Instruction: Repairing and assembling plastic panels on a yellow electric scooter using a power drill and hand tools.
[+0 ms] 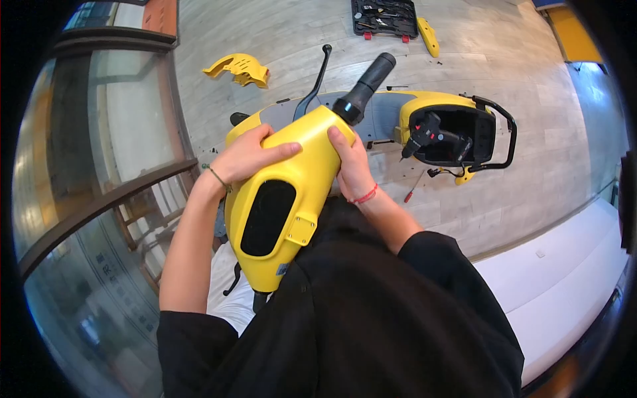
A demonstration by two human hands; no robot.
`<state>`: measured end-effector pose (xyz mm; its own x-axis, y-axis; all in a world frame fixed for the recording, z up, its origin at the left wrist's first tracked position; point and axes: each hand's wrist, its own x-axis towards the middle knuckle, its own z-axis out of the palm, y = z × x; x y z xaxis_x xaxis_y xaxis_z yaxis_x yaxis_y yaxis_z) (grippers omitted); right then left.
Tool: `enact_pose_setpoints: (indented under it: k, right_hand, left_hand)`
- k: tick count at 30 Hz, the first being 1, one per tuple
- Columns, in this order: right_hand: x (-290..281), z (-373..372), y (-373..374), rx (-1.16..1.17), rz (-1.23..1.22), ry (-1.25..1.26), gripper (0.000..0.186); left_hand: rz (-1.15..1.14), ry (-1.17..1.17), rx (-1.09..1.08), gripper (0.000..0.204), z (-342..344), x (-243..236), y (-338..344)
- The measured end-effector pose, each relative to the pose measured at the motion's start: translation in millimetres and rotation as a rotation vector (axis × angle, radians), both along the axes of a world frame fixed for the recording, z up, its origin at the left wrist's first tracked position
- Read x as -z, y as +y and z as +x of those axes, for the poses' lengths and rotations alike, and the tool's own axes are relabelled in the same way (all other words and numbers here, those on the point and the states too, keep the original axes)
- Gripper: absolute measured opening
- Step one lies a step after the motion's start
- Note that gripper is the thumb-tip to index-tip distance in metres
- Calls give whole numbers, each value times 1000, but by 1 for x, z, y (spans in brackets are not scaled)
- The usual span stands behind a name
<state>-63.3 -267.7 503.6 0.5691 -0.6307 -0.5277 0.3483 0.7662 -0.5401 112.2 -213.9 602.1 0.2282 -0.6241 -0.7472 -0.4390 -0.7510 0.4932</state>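
Close in front of me is the yellow handlebar cover of a scooter, slanted from lower left to upper right. It bears a dark oval display. My left hand is closed on the cover's left edge, thumb lying across the top. On the right edge, just below the black handlebar grip, my right hand is closed with its thumb on the yellow surface. The fingers beneath the cover are hidden. A black brake lever sticks up beside the grip, and another lever shows at the lower end.
Beyond the cover lies the yellow scooter body, a cordless drill in its open black compartment. A screwdriver, a curved yellow panel, a narrow yellow part and an open tool case are on the floor. Glass panels stand at left.
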Motion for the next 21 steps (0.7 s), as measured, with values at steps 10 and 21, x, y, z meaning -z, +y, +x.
enact_pose_setpoints:
  k: [10, 21]
  right_hand:
    - [4, -2, 5, -36, -58, 39, 41]
    - [-3, -31, -36, -523, 27, 45, 86]
  left_hand:
    - [-12, 175, -3, 64, 11, -2, -4]
    - [54, 73, 206, 69, 6, 7, -29]
